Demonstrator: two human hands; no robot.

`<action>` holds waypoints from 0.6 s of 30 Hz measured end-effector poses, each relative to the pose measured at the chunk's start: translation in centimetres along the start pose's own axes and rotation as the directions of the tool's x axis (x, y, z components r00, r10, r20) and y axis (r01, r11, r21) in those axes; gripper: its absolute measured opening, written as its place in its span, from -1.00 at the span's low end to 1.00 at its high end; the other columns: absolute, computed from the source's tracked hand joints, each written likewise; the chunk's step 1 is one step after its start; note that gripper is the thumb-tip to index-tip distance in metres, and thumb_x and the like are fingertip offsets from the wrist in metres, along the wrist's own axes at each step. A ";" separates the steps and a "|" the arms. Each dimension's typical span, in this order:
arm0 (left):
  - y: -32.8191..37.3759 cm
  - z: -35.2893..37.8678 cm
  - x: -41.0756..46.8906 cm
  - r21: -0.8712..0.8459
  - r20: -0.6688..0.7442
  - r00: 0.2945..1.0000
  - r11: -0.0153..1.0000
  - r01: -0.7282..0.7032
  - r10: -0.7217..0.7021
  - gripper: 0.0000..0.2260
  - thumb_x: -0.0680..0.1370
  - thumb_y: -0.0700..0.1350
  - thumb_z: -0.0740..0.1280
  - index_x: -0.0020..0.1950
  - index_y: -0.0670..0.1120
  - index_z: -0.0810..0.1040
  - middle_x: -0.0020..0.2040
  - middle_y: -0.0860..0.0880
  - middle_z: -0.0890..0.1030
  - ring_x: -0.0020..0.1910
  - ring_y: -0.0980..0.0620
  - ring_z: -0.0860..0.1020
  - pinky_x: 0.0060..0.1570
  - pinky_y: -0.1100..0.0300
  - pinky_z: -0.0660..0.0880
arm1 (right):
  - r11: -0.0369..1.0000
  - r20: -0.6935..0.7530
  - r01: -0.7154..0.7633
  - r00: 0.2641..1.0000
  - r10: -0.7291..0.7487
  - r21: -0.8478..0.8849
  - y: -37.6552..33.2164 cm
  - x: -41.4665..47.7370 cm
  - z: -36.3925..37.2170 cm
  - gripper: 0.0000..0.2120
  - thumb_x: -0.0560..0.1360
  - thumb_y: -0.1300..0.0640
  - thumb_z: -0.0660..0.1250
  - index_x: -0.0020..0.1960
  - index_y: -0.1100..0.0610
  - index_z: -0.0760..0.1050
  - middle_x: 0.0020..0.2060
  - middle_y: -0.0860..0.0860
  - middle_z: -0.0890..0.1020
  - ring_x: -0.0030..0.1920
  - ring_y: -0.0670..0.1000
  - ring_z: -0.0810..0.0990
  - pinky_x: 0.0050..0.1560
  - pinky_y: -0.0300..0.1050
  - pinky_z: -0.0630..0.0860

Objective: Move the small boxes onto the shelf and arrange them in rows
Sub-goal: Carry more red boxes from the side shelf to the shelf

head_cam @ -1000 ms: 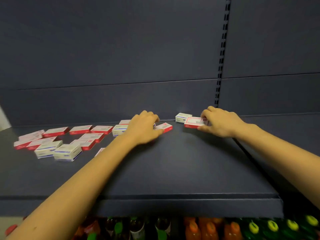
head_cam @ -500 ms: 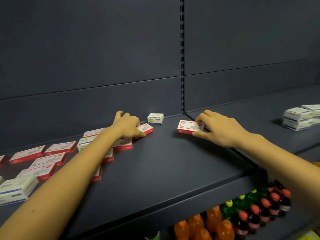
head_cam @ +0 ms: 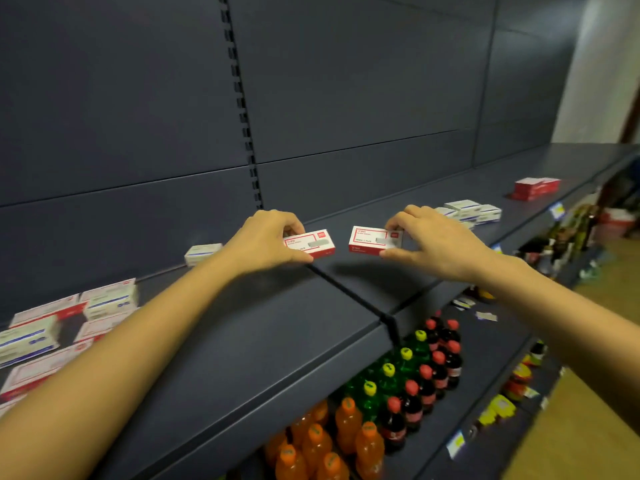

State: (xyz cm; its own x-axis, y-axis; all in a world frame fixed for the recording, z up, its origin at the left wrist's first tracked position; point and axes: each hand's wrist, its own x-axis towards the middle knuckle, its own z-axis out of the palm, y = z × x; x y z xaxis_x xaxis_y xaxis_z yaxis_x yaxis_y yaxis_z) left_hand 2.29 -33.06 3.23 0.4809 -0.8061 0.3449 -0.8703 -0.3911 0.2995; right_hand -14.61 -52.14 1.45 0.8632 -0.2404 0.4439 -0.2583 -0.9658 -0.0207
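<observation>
Left hand pinches red box; right hand another, seemingly lifted

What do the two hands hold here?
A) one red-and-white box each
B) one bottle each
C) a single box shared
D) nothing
A: the left hand grips one red-and-white box, the right hand pinches a second box, a gap between them.

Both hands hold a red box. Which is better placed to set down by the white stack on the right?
Right, likely. The right hand holds its red box beyond the shelf seam, close to the white boxes; the left hand holds the other box at the seam, farther.
</observation>
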 end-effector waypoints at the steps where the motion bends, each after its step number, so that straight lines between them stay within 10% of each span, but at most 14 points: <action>1: 1.3 0.4 0.6 -0.019 -0.007 1.000 0.999 -0.030 0.030 -0.65 0.33 0.00 0.51 0.04 -0.08 0.57 0.02 -0.04 0.63 -0.03 0.00 0.57 0.01 0.06 0.54 | 1.000 -0.006 -0.016 1.000 0.016 -0.002 1.0 -0.6 -0.4 -0.57 0.47 -0.19 0.25 0.21 0.05 0.40 0.13 0.02 0.48 0.15 0.05 0.42 0.05 -0.05 0.37; 18: 21.6 11.9 12.5 -0.098 -0.035 0.983 0.978 -0.182 0.180 -0.63 0.31 0.02 0.52 0.05 -0.06 0.58 -0.09 0.05 0.58 -0.09 0.05 0.53 -0.08 0.12 0.52 | 0.982 0.032 -0.162 0.986 0.166 -0.097 25.0 -9.7 -5.6 -0.57 0.47 -0.18 0.27 0.24 0.03 0.38 0.17 0.01 0.48 0.13 0.01 0.42 -0.03 -0.08 0.44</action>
State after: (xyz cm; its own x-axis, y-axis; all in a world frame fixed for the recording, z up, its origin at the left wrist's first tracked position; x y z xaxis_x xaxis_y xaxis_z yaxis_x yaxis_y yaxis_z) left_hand -11.74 -56.83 3.46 0.3203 -0.8472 0.4239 -0.9286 -0.1922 0.3174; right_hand -31.85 -73.45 1.64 0.8221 -0.4000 0.4052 -0.4356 -0.9001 -0.0050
